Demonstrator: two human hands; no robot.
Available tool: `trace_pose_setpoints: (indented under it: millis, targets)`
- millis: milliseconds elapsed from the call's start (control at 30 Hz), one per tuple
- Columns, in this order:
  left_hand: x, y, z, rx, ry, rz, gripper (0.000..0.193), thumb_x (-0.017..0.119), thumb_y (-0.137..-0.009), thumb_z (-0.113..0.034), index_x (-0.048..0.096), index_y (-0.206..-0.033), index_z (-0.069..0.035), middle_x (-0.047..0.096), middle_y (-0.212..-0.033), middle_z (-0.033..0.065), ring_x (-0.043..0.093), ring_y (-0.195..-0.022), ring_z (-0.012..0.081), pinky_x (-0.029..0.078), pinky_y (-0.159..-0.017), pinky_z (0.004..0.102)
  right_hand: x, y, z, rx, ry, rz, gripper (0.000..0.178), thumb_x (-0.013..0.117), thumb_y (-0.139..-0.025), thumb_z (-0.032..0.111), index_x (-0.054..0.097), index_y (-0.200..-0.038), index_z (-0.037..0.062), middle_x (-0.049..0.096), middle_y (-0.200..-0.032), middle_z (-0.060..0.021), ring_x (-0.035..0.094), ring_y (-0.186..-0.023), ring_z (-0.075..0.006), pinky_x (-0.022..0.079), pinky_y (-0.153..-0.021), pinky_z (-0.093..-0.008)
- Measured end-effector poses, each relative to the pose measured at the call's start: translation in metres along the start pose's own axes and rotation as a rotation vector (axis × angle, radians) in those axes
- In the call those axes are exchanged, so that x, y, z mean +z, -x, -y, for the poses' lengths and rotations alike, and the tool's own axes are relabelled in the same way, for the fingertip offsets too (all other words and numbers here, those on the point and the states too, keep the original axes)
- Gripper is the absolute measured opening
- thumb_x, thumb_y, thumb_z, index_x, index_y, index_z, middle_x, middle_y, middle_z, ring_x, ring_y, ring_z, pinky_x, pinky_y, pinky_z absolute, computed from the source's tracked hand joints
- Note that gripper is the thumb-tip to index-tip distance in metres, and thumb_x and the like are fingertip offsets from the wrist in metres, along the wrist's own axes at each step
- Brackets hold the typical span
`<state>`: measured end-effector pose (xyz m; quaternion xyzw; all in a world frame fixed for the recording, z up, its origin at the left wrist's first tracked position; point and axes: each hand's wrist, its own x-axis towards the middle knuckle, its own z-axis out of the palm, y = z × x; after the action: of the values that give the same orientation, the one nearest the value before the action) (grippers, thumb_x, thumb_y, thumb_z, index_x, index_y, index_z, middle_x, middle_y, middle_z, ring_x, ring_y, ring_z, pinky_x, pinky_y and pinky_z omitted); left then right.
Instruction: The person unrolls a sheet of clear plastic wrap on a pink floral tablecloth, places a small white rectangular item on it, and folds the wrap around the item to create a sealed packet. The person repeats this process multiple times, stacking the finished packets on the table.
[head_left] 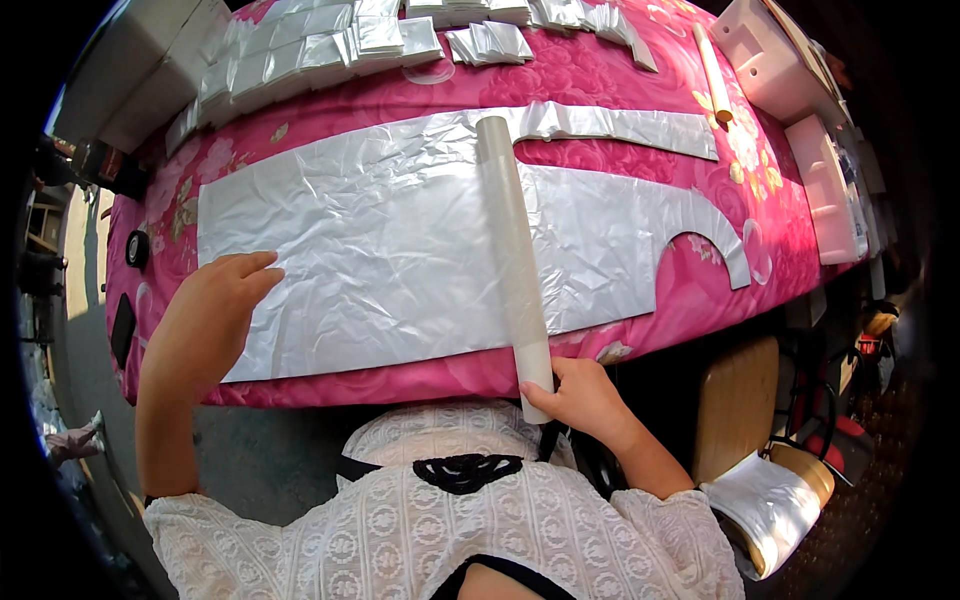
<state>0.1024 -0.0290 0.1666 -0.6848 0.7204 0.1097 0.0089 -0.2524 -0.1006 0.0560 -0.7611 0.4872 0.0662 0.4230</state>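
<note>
A thin, wrinkled, silvery-white plastic apron [390, 240] lies flat across the table, its curved cut-outs and narrow straps toward the right. Across its middle rests a long pale tube [510, 240], running from the far edge to past the table's near edge. My right hand [580, 400] grips the near end of this tube, thumb on top. Over the apron's left end is my left hand [240, 280], holding nothing, with its fingers stretched to the right. Whether its fingertips touch the plastic I cannot tell.
Folded white plastic packets [300, 55] are stacked along the far side of the pink flowered tablecloth [580, 50]. A second tube [712, 75] and pale foam boxes [770, 50] sit at the far right. A black tape roll [137, 248] lies left; a wooden chair [735, 410] stands right.
</note>
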Motion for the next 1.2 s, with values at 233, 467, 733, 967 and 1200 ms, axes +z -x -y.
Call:
trace_pose_setpoints:
  millis: [233, 467, 733, 967, 1200]
  targets:
    - [0.136, -0.085, -0.099, 0.203, 0.578, -0.414, 0.048, 0.051, -0.08, 0.001, 0.042, -0.127, 0.003, 0.039, -0.135, 0.0191, 0.038, -0.125, 0.0344, 0.033, -0.102, 0.04, 0.0, -0.002, 0.004, -0.02, -0.1, 0.019, 0.044, 0.062, -0.075, 0.042, 0.065, -0.081, -0.0019, 0.062, -0.07, -0.0201, 0.062, -0.067, -0.0347, 0.049, -0.063, -0.0406]
    - [0.175, -0.102, -0.129, 0.095, 0.263, -0.288, 0.061, 0.042, -0.083, -0.016, 0.025, -0.135, 0.01, 0.022, -0.143, 0.0237, 0.018, -0.135, 0.0357, 0.015, -0.11, 0.0462, -0.011, -0.009, -0.006, -0.104, -0.051, 0.15, 0.053, 0.06, -0.077, 0.049, 0.065, -0.077, -0.0032, 0.062, -0.065, -0.0193, 0.062, -0.064, -0.0335, 0.049, -0.062, -0.0394]
    - [0.177, -0.103, -0.131, 0.075, 0.193, -0.263, 0.062, 0.04, -0.082, -0.019, 0.025, -0.134, 0.013, 0.021, -0.143, 0.0276, 0.015, -0.136, 0.0369, 0.012, -0.11, 0.0464, -0.07, -0.126, 0.037, -0.11, -0.013, -0.016, 0.067, 0.052, -0.082, 0.056, 0.062, -0.062, -0.0066, 0.057, -0.053, -0.0168, 0.059, -0.05, -0.0285, 0.048, -0.056, -0.0364]
    - [0.178, -0.105, -0.13, 0.074, 0.196, -0.234, 0.063, 0.04, -0.082, -0.019, 0.026, -0.134, 0.013, 0.022, -0.142, 0.0291, 0.016, -0.136, 0.0383, 0.012, -0.11, 0.0469, -0.086, -0.241, 0.045, -0.079, -1.301, -0.109, 0.044, 0.058, -0.086, 0.038, 0.056, -0.099, -0.0038, 0.06, -0.092, -0.0151, 0.062, -0.076, -0.0229, 0.05, -0.065, -0.032]
    - [0.178, -0.103, -0.128, 0.081, 0.216, -0.238, 0.064, 0.042, -0.082, -0.02, 0.025, -0.133, 0.013, 0.021, -0.142, 0.0281, 0.017, -0.135, 0.0378, 0.012, -0.11, 0.0466, -0.199, -0.251, -0.055, -0.617, -2.04, -0.227, 0.029, 0.049, -0.089, 0.013, 0.052, -0.11, -0.0056, 0.058, -0.11, -0.0152, 0.057, -0.103, -0.0288, 0.047, -0.089, -0.0432]
